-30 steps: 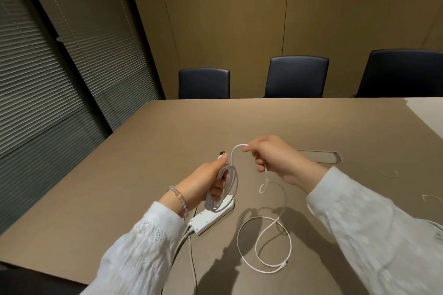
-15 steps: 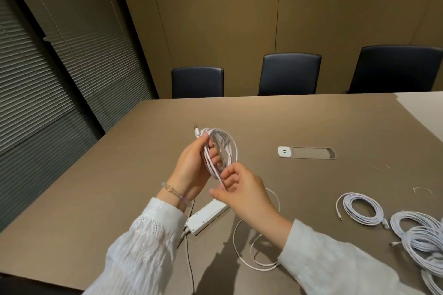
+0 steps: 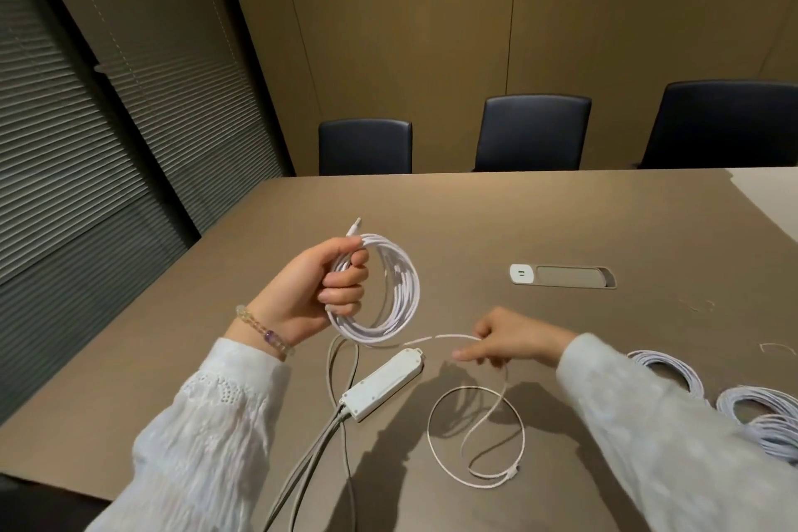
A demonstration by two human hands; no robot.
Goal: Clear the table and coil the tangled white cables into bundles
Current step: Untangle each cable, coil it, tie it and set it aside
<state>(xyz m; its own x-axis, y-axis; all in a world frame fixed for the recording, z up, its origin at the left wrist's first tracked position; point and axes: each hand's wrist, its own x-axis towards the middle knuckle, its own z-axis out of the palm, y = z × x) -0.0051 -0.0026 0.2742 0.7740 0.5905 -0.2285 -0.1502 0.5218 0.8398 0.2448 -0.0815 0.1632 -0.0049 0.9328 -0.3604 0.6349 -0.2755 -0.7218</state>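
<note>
Cable coil (image 3: 391,294) in left hand (image 3: 317,287), three chairs (image 3: 533,132)

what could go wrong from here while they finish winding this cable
1. The loose tail lies looped over itself on the table; pulled quickly by the right hand, it may kink or knot.
2. The taut span passes right by the power strip, so the cable could snag or drag it.
3. The left hand grips the coil on one side only; loops may slip loose.
</note>
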